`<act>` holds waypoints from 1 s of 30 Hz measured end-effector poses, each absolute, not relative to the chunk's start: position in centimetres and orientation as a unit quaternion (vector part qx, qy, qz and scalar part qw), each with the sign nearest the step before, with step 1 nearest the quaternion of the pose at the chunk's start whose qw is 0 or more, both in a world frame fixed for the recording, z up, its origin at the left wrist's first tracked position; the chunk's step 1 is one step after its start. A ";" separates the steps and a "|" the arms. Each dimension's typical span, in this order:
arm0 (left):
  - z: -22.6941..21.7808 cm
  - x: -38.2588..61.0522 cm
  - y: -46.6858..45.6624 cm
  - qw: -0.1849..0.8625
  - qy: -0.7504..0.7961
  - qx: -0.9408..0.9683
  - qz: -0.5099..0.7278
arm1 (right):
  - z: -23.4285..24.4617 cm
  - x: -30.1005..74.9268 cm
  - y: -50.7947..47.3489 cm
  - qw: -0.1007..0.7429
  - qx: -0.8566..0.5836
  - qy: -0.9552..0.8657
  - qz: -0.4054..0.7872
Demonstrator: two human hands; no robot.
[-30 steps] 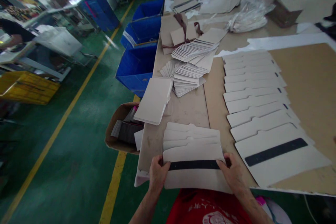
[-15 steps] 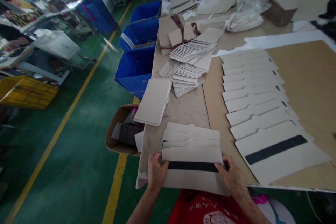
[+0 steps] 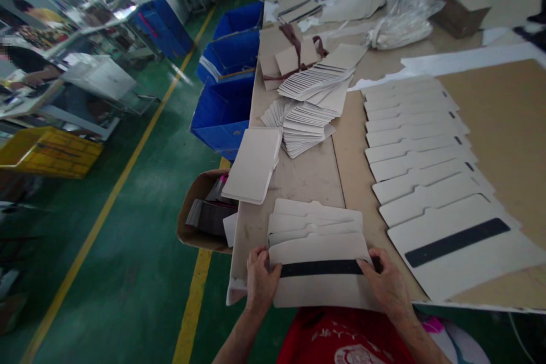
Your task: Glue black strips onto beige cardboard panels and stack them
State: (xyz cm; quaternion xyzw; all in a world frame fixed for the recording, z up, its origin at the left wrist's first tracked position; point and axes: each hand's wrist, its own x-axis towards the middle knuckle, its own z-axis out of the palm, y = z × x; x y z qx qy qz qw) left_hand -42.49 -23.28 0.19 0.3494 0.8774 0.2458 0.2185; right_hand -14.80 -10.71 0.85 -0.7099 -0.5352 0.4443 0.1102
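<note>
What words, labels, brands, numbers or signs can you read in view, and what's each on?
None readable with certainty.
Red garment, white characters: too blurred.
Red garment, round emblem: lettering too small, cut off by the frame.
Held card and its black strip: no lettering visible.

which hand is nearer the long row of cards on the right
Right: the right hand is just left of the row of cards; the left hand is farther left.
</note>
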 end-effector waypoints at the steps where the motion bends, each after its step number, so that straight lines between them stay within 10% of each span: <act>1: 0.1 -42.4 -23.3 0.223 0.877 0.345 0.250 | 0.9 -14.8 -10.6 0.110 -0.710 -0.536 0.443; 12: 1.8 -41.9 -24.2 0.301 0.867 0.256 0.304 | 3.7 -15.6 -12.9 0.176 -0.705 -0.465 0.505; 30: 1.7 -44.7 -23.4 0.305 0.877 0.232 0.290 | 1.4 -15.5 -14.3 -0.034 -0.623 -0.684 0.379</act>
